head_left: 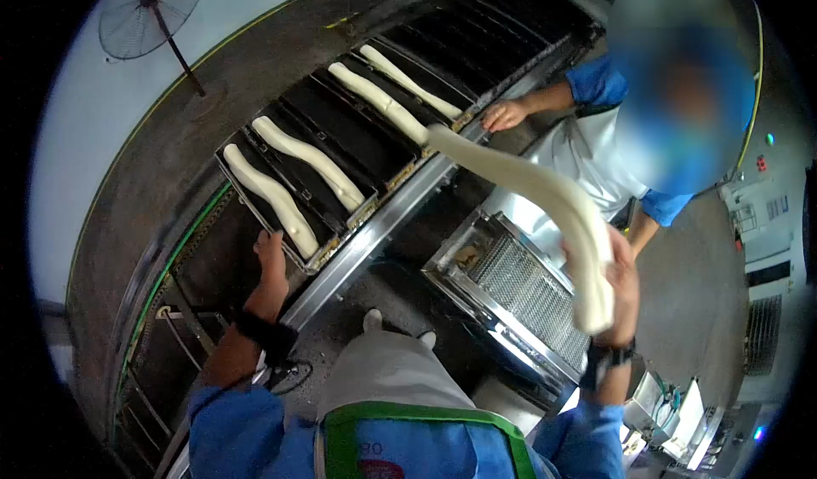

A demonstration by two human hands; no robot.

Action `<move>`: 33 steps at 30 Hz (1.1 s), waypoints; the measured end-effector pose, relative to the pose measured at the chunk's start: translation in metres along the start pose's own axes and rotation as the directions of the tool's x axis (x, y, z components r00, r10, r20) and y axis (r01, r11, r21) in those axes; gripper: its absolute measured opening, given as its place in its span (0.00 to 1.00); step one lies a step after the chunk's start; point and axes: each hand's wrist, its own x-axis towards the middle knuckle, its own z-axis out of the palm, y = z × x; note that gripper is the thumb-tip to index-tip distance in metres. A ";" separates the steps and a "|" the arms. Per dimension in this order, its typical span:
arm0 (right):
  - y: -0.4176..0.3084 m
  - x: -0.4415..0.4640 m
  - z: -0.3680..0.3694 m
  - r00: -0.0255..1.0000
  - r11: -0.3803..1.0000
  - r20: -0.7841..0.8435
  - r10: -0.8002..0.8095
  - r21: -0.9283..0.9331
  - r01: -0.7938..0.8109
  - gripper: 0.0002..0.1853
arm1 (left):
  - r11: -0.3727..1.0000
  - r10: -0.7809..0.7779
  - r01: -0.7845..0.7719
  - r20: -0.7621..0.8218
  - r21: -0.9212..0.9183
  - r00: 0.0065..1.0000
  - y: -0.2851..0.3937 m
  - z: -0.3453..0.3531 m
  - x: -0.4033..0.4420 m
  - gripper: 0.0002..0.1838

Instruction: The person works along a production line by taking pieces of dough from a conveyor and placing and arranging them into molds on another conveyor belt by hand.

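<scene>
My right hand (625,283) is wrapped round one end of a long, pale dough roll (545,181). The roll's far end reaches to the edge of the black baking pans, close to another dough roll (379,103). My left hand (271,262) grips the near corner of the baking pan (247,198), fingers at its rim. Several dough rolls lie lengthwise in the pan slots, including one nearest my left hand (271,198) and one beside it (308,162). A thinner roll (408,80) lies farther along.
A metal rail (374,232) runs along the pans. Right of it stands a machine with a mesh belt (523,262). A co-worker in a blue shirt and white apron (587,151) stands opposite, one hand (506,114) at the pan edge. A fan (153,2) stands by the wall.
</scene>
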 end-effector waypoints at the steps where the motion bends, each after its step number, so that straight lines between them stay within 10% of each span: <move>1: -0.004 0.029 0.025 0.971 0.997 0.229 0.074 0.001 -0.076 0.32 | 0.999 -0.034 0.036 0.046 -0.041 0.998 0.003 -0.012 -0.022 0.30; 4: 0.014 0.108 0.103 0.755 0.989 0.653 0.068 -0.144 0.035 0.32 | 0.998 0.018 -0.014 0.076 -0.060 0.997 -0.025 -0.041 -0.026 0.29; 6: 0.060 0.137 0.148 0.801 0.880 0.581 0.147 -0.447 0.163 0.31 | 0.999 0.035 -0.033 0.089 -0.024 0.995 -0.009 -0.061 -0.055 0.27; 8: 0.161 0.170 0.183 0.674 0.562 0.722 -0.155 -0.497 0.661 0.24 | 0.930 0.352 -0.362 0.133 0.066 0.927 -0.049 -0.057 -0.012 0.22; 12: 0.162 0.143 0.177 0.805 0.855 0.592 -0.032 -0.401 0.329 0.13 | 0.807 0.585 -0.579 0.298 -0.118 0.754 -0.013 -0.051 -0.018 0.19; 19: 0.168 0.070 0.030 0.838 0.882 0.427 0.340 -0.454 -0.127 0.13 | 0.686 0.598 -0.727 0.550 0.027 0.584 0.018 0.013 0.012 0.19; 23: 0.158 0.011 -0.030 0.927 0.868 0.052 0.370 -0.376 -0.325 0.14 | 0.938 0.260 -0.090 0.506 -0.335 0.822 0.057 0.054 0.040 0.25; 25: 0.194 -0.028 -0.080 0.915 0.886 -0.120 0.385 -0.229 -0.403 0.14 | 0.528 0.675 -0.849 0.622 -0.030 0.398 0.069 0.023 0.057 0.27; 26: 0.197 -0.054 -0.101 0.905 0.885 -0.174 0.389 -0.202 -0.419 0.14 | 0.510 0.606 -0.853 0.658 0.109 0.446 0.064 0.032 0.097 0.30; 27: 0.199 -0.073 -0.113 0.891 0.885 -0.226 0.393 -0.171 -0.434 0.14 | 0.184 0.773 -0.959 0.572 0.215 0.276 0.061 0.031 0.139 0.28; 29: 0.165 -0.085 -0.126 0.858 0.843 -0.238 0.455 -0.195 -0.501 0.14 | 0.355 0.741 -0.922 0.555 0.154 0.378 0.055 0.015 0.204 0.26; 33: 0.093 -0.052 -0.139 0.899 0.843 -0.136 0.417 -0.311 -0.438 0.18 | 0.238 0.597 -0.835 0.603 0.496 0.529 0.082 0.008 0.199 0.24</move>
